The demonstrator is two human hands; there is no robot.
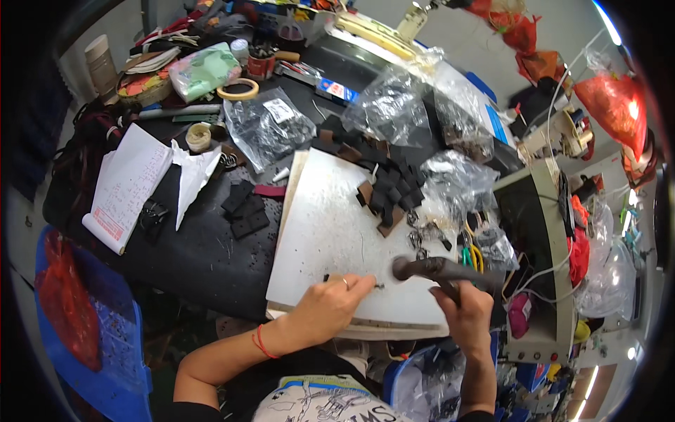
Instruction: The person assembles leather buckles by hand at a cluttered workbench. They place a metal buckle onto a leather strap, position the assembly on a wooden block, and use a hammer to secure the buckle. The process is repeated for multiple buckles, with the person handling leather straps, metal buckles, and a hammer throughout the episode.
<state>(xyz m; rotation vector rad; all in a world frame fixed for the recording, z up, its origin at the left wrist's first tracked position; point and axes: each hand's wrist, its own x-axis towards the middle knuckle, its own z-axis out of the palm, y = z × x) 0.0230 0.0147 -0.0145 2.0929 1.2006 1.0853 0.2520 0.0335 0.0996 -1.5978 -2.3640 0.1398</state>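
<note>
A hammer (432,268) is gripped by its handle in my right hand (467,306), its head raised over the front right of a white board (323,218). Low over the same board, my left hand (327,306) is closed in a pinch. A tiny dark bit (380,286) shows at its fingertips; what the fingers hold is mostly hidden. A pile of black and brown strap pieces (394,190) lies at the board's far right, with small metal parts (422,235) beside it. More black pieces (246,211) sit left of the board.
At left lie a written notepad (133,186) and a torn white paper (193,176). Clear plastic bags (271,130) and a tape roll (238,88) are farther back. Scissors (477,257) rest by the right edge. Blue bins (105,337) stand below the table.
</note>
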